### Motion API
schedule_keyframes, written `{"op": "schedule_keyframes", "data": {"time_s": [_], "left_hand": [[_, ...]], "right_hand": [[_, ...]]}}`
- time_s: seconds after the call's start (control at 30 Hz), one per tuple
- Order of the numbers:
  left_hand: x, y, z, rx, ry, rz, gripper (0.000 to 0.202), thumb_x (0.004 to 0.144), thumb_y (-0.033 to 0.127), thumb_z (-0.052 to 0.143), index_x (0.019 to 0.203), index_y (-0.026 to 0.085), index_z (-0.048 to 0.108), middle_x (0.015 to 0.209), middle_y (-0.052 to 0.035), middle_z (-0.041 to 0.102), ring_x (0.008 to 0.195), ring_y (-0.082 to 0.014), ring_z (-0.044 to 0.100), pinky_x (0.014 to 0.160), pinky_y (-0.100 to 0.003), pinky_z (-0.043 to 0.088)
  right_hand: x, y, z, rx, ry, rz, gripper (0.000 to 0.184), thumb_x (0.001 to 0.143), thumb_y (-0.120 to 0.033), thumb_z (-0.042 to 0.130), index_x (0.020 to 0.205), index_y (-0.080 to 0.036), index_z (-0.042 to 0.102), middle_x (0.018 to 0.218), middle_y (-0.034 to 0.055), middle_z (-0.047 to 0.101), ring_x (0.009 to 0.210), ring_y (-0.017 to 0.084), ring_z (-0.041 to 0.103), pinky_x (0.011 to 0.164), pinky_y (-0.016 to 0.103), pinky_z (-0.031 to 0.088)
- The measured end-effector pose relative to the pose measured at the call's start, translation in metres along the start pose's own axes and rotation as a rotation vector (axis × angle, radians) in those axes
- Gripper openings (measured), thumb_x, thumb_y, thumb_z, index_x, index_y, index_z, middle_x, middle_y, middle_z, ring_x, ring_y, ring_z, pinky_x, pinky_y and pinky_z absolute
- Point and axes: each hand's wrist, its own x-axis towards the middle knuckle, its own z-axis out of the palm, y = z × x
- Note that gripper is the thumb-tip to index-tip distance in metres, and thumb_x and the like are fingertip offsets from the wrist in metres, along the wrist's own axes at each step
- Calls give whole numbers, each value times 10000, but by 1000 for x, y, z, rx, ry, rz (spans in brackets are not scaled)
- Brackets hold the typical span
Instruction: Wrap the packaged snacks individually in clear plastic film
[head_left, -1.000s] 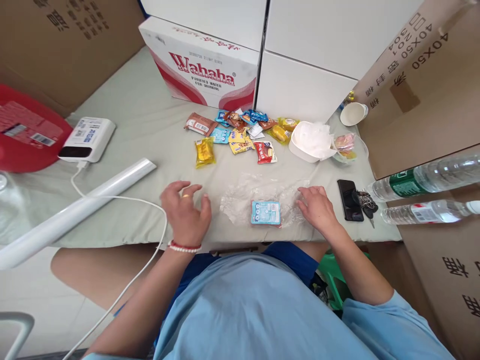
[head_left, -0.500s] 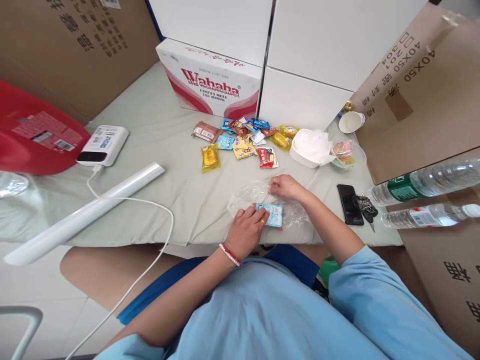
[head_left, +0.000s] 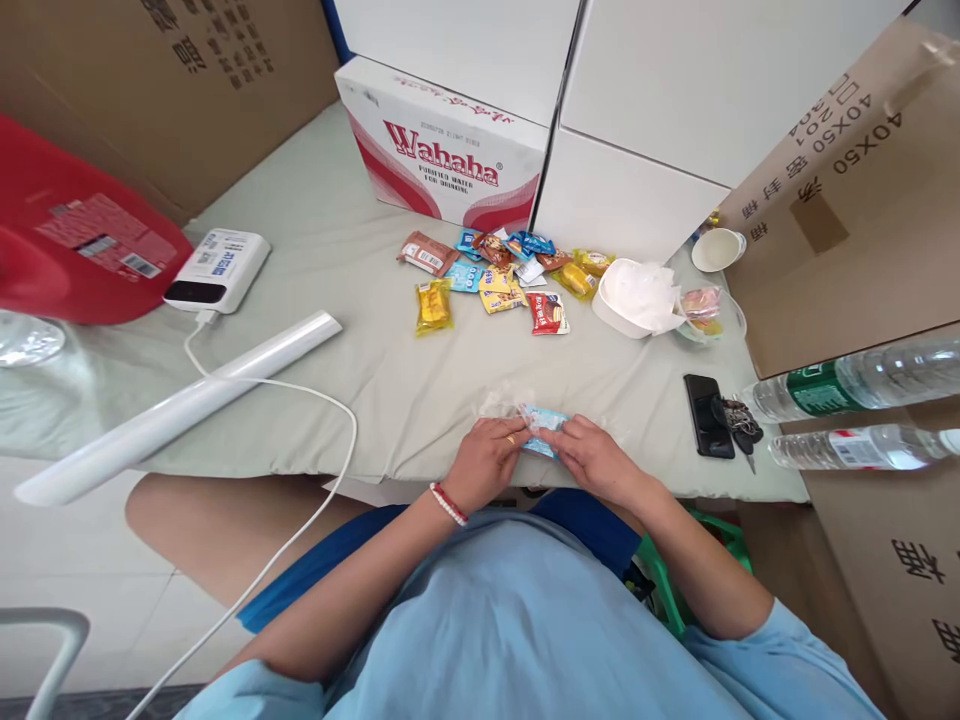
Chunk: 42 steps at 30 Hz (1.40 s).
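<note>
Near the front edge of the table, a light-blue snack packet (head_left: 546, 418) lies in a crumpled clear plastic bag (head_left: 501, 399). My left hand (head_left: 486, 462) is closed on its left side, fingers together over the film. From the right, my right hand (head_left: 596, 458) grips the other side of the packet, with the fingers bent and close together. The two hands nearly meet over it. Both palms face down, so the thumbs and the packet's lower part are mostly hidden.
Behind lie several snack packets (head_left: 499, 290), with a white tub (head_left: 616, 318) to their right. A phone (head_left: 706, 415), keys (head_left: 739, 425) and water bottles (head_left: 862, 448) are at right. A white tube (head_left: 187, 405), cable (head_left: 349, 430) and power bank (head_left: 217, 270) are at left.
My right hand has come down from the bag's far edge onto the packet. The plastic bag is now gathered more closely around the packet. My left hand has stayed on it.
</note>
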Motion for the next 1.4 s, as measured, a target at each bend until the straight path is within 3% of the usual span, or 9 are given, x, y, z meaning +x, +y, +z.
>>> {"op": "schedule_keyframes", "data": {"time_s": [0.27, 0.4, 0.5, 0.6, 0.7, 0.83, 1.07, 1.27, 1.4], "left_hand": [[11, -22, -14, -102, 199, -314, 230, 951, 323, 616, 1130, 212, 707, 1140, -96, 735, 1119, -260, 660, 1016, -460, 529], [28, -32, -16, -28, 221, -432, 811, 783, 383, 773, 1513, 209, 465, 1478, -161, 547, 1381, -350, 489, 1145, -542, 409], [37, -38, -21, -133, 76, -383, 991, 758, 331, 757, 1629, 229, 295, 1335, -104, 650, 1317, -321, 539, 1160, -533, 375], [42, -42, -32, -292, -51, -301, 770, 781, 248, 679, 1529, 238, 500, 963, -19, 696, 1059, -242, 615, 1080, -456, 446], [41, -46, -47, -383, -89, -214, 263, 804, 209, 618, 995, 255, 793, 807, -30, 630, 960, -229, 592, 967, -413, 507], [30, -52, -67, -356, -153, -115, 213, 808, 187, 596, 636, 253, 702, 810, -48, 643, 1034, -243, 595, 980, -424, 509], [14, -45, -52, 6, -147, -214, 427, 950, 382, 555, 556, 217, 546, 690, -38, 626, 947, -258, 623, 1011, -487, 423], [13, -32, -33, 173, -21, -375, 614, 759, 486, 802, 1272, 185, 646, 1317, -172, 594, 1211, -375, 528, 1002, -548, 448], [7, -33, -43, 111, -4, -419, 257, 748, 330, 777, 963, 204, 713, 1342, -147, 567, 1291, -396, 479, 1024, -572, 445]], "right_hand": [[-4, -2, 15, -7, 61, 11, 404, 1066, -171, 444, 1384, -267, 673, 852, 60, 560, 813, 206, 477, 743, 325, 470], [-5, -4, 13, -71, -8, 26, 442, 1060, -159, 461, 1433, -313, 642, 856, 53, 549, 835, 210, 470, 760, 321, 467], [-3, -7, 9, -136, -71, 31, 520, 1034, -123, 500, 1498, -343, 581, 900, 62, 558, 869, 219, 467, 767, 317, 454], [0, -10, 5, -180, -126, 44, 562, 1011, -101, 532, 1514, -347, 567, 914, 69, 559, 885, 226, 459, 754, 310, 436], [2, -12, 2, -177, -146, 60, 569, 999, -93, 553, 1503, -356, 581, 898, 66, 549, 893, 229, 457, 737, 299, 419], [3, -11, 3, -150, -146, 62, 587, 988, -84, 573, 1490, -388, 589, 889, 57, 539, 897, 223, 459, 738, 289, 417], [3, -9, -4, -17, -119, -10, 431, 1033, -171, 540, 1403, -347, 676, 910, 50, 550, 857, 198, 483, 870, 355, 466], [-4, -14, -11, 131, -97, 33, 404, 1049, -332, 561, 1439, -262, 645, 1027, 90, 599, 978, 225, 549, 923, 393, 495], [-4, -16, -6, 134, -72, 61, 401, 1067, -355, 519, 1439, -267, 642, 1001, 89, 605, 980, 233, 549, 928, 409, 498]]}}
